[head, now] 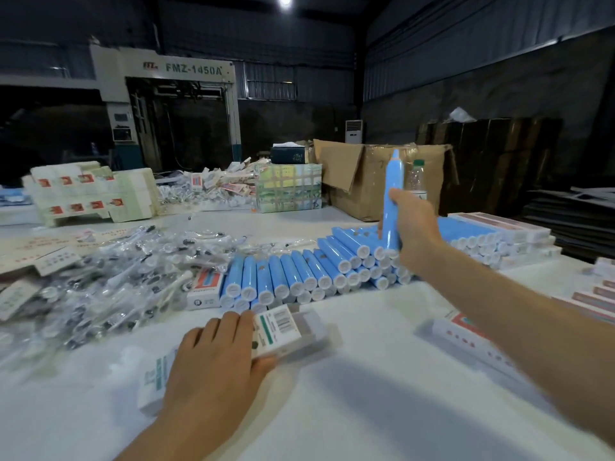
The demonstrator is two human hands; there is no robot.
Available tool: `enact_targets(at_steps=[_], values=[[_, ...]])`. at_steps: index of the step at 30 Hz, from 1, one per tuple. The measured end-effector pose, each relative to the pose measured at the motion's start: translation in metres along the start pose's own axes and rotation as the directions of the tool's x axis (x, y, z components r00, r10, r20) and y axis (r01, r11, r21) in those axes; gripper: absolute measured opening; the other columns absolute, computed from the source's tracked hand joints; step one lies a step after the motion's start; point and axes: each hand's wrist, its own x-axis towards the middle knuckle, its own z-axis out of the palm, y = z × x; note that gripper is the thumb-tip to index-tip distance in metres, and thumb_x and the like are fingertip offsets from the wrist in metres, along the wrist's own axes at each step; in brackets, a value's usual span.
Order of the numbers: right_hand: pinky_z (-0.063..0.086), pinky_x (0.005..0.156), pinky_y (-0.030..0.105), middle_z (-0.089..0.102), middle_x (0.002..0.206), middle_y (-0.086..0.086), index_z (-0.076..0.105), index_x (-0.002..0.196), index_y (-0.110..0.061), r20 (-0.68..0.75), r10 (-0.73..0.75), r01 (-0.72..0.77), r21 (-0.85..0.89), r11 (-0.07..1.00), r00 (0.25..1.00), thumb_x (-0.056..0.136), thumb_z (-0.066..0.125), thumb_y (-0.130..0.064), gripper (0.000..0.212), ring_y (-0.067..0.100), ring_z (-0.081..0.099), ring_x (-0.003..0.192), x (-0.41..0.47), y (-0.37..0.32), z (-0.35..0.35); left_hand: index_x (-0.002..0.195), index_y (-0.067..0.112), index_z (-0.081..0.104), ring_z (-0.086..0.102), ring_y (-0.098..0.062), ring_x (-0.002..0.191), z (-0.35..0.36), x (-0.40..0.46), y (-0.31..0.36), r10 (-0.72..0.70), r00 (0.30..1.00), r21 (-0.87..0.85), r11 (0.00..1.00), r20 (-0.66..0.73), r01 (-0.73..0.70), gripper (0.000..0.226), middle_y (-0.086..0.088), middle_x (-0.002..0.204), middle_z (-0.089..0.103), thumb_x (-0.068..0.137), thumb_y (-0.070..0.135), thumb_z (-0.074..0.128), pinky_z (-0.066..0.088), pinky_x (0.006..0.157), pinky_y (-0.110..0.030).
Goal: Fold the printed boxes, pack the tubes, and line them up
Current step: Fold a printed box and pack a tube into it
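Here the right hand [411,224] grips one blue tube [393,194] upright above the stack of blue tubes [299,274] lying across the white table [366,394]. The left hand [213,364] rests on a printed box [276,331] lying flat on the table, fingers laid over it and thumb at its near edge. Finished boxes [506,227] sit beyond the stack.

right hand [413,224] gripping blue tube [393,201], left hand [213,356] holding printed box [281,329]

Blue tube [392,201] upright; printed box [283,331] flat on table.
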Motion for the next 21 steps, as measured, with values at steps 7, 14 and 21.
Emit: enact_targets(at_steps=[7,14,21], values=[[0.044,0.053,0.026,0.057,0.076,0.002,0.058,0.078,-0.017,-0.009,0.314,-0.298,0.282,0.912,0.95,0.088,0.065,-0.037,0.024,0.013,0.052,0.061,-0.087,0.055,0.014,0.133,0.01,0.047,0.055,-0.025,0.104,-0.007,-0.016,0.003,-0.042,0.998,-0.045,0.998,-0.047,0.04,0.063,-0.005,0.121,0.056,0.088,0.053,0.052,0.041,0.087,-0.038],[0.037,0.036,0.022,0.049,0.061,0.005,0.057,0.088,-0.006,0.064,0.246,-0.255,0.225,0.94,0.967,0.089,0.065,-0.017,0.013,0.009,0.042,0.037,-0.098,0.076,0.005,0.142,0.019,0.031,0.045,-0.018,0.114,-0.006,-0.021,0.002,-0.106,0.993,-0.029,0.994,-0.052,0.105,0.065,0.003,0.131,0.046,0.092,0.06,0.034,0.034,0.094,-0.032],[0.046,0.042,0.028,0.061,0.069,0.012,0.016,0.147,-0.03,0.269,0.09,-0.124,0.112,0.986,0.959,0.085,0.068,-0.004,0.086,0.015,0.049,0.042,-0.112,0.081,0.01,0.13,0.01,0.049,0.055,-0.026,0.1,-0.005,-0.019,0.0,-0.109,0.989,-0.045,0.993,-0.102,0.105,0.06,-0.006,0.116,0.057,0.087,0.052,0.054,0.041,0.083,-0.038]])
